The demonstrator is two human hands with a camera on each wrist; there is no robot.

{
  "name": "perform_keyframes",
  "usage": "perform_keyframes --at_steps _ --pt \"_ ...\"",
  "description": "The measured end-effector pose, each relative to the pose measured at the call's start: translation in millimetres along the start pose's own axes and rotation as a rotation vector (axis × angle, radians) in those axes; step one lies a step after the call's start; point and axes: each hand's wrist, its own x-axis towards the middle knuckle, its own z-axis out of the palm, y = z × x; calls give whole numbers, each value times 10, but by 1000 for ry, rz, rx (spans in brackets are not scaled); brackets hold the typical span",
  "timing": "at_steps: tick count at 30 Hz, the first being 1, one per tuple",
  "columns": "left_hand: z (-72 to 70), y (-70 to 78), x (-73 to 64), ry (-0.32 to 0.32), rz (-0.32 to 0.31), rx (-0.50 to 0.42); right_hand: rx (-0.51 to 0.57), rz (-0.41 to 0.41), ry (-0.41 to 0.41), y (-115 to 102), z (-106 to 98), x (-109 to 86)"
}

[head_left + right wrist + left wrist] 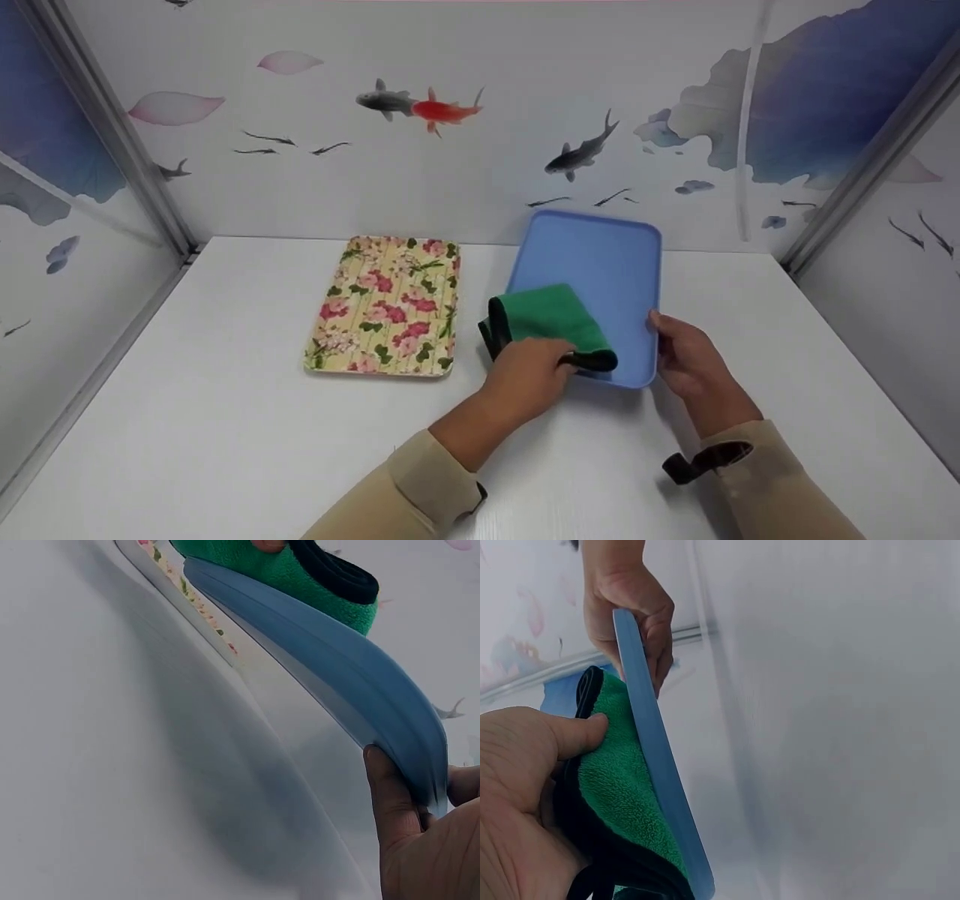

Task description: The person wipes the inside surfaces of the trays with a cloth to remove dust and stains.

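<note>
A blue tray (592, 255) is held up off the white table by my right hand (694, 364), which grips its right edge with the thumb on top and fingers beneath. My left hand (529, 375) holds a folded green cloth (551, 315) with black edging against the tray's near left part. In the left wrist view the thumb presses on the cloth (619, 765), whose fuzzy side lies along the tray (660, 757). The right wrist view shows the tray's underside (337, 667) above the table, with fingers (390, 799) under the rim.
A flower-patterned tray (386, 307) lies flat on the white table (225, 435), left of the blue tray. White panels (450, 180) painted with fish and petals stand behind and at both sides, joined by metal posts (124, 127) at the corners.
</note>
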Motion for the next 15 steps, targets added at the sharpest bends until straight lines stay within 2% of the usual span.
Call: perform_keyframes --at_steps 10,15 --pt "121 207 59 -37 1 -10 145 28 -13 13 16 -44" --pt "178 281 92 -32 31 -20 100 26 -9 19 25 -62"
